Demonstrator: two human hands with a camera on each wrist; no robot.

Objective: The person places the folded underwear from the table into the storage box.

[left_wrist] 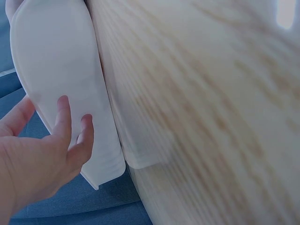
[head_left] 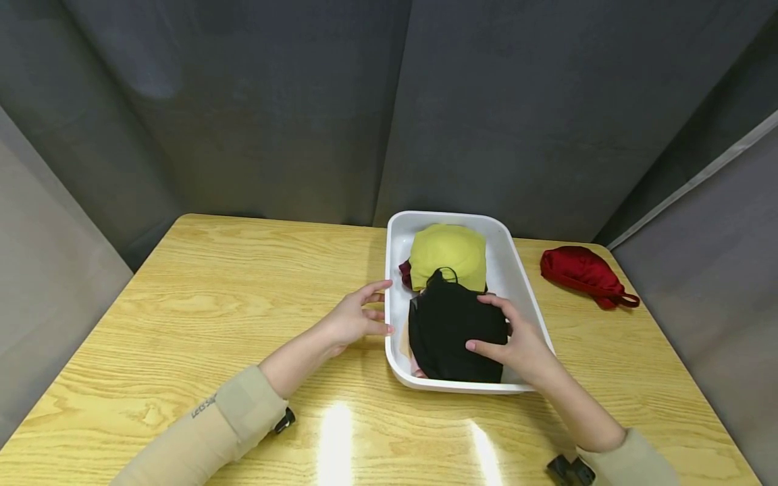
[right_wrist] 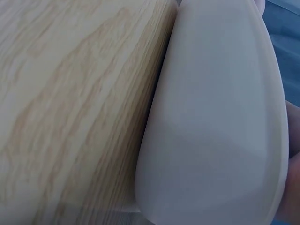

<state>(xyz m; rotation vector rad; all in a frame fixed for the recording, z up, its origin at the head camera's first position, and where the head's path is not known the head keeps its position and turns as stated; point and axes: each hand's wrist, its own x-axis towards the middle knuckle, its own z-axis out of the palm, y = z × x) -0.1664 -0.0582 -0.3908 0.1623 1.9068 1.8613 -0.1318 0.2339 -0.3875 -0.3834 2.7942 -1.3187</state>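
Note:
A white plastic bin (head_left: 398, 368) stands on the wooden table with folded garments inside. On top at the near end lies a black bra (head_left: 452, 334) with a thin strap loop at its far edge. My right hand (head_left: 516, 337) rests on its right side, thumb and forefinger spread over the cloth; the other fingers are partly hidden. Behind it sits a yellow-green bra (head_left: 450, 253). Against the bin's left wall, the fingers of my left hand (head_left: 352, 320) are loosely spread, fingertips at the rim. In the left wrist view, that hand (left_wrist: 47, 154) is beside the outer wall.
A folded red satin bra (head_left: 586, 273) with a strap loop lies on the table right of the bin. Bits of dark red (head_left: 405, 271) and pale pink cloth (head_left: 416, 368) show under the upper garments. Dark grey curtains (head_left: 273, 108) hang behind the wooden table (head_left: 243, 283).

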